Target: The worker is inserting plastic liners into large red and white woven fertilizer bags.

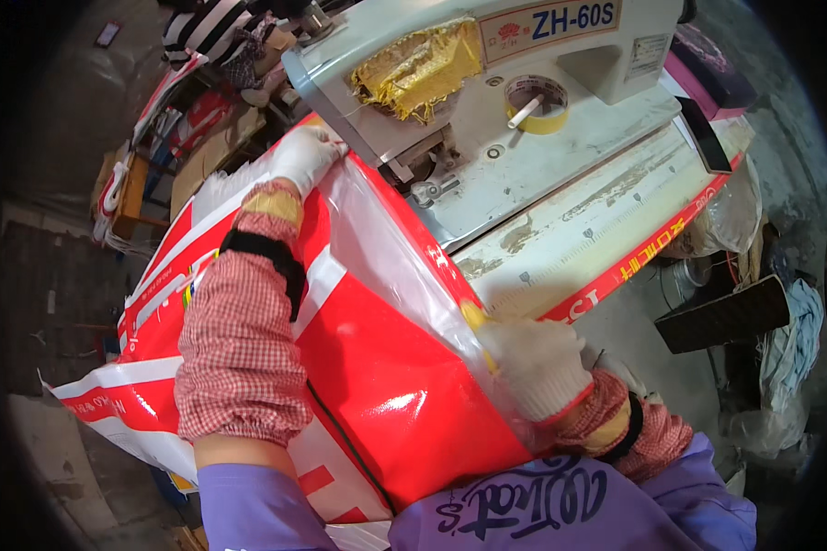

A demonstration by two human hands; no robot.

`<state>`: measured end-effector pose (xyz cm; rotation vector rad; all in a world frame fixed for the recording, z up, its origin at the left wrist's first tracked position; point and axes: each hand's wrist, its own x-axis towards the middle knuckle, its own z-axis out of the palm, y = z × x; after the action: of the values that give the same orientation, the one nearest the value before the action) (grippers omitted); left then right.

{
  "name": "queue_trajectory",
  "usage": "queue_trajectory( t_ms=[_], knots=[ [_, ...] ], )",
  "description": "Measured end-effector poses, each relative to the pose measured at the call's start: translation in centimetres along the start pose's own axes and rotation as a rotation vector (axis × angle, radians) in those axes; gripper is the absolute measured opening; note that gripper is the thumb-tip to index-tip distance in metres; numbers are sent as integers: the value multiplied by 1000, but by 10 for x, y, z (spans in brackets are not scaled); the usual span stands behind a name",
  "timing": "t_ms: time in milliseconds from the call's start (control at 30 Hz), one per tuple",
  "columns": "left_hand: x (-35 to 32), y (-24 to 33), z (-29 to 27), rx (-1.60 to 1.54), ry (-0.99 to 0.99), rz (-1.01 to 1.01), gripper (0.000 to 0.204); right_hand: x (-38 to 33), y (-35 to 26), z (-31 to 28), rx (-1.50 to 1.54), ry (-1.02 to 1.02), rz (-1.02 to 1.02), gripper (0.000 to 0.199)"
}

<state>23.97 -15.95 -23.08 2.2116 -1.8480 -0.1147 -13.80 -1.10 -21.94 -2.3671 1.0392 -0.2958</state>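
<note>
Now both hands, left hand [308,156] and right hand [533,363], grip the red bag [377,367].

A worn, pale machine table [560,230] carries a grey sewing machine [487,101], with a red-and-white plastic sack [377,367] draped over its near edge.

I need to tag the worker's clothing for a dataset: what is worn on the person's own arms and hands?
Both hands, left hand and right hand, wear white knitted gloves, the right with a red cuff edge. Each forearm has a red-and-white checked oversleeve with a yellowish cuff band and a black strap. Purple sleeves cover the upper arms.
</note>
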Motion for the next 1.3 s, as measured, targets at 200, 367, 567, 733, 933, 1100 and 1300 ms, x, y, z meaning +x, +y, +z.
queue_trajectory(
  t_ms=[200,367,567,733,933,1100,1300],
  knots=[
    [28,52,-51,354,234,-257,30,84,17,28,54,512,-436,21],
    [9,26,-53,315,350,68,26,88,4,4,24,208,-348,22],
    [-88,170,-63,824,-325,463,17,96,31,-38,206,-301,-95,36],
    [-141,160,-53,350,-519,568,32,74,25,-24,216,-170,27,58],
    [-207,181,-76,369,-1572,304,29,60,41,-12,331,-33,30,62],
    [-200,194,-63,342,-224,767,43,52,27,-17,326,-98,122,53],
    [-210,178,-57,386,-671,665,32,45,32,-3,309,-81,143,49]
  ],
)
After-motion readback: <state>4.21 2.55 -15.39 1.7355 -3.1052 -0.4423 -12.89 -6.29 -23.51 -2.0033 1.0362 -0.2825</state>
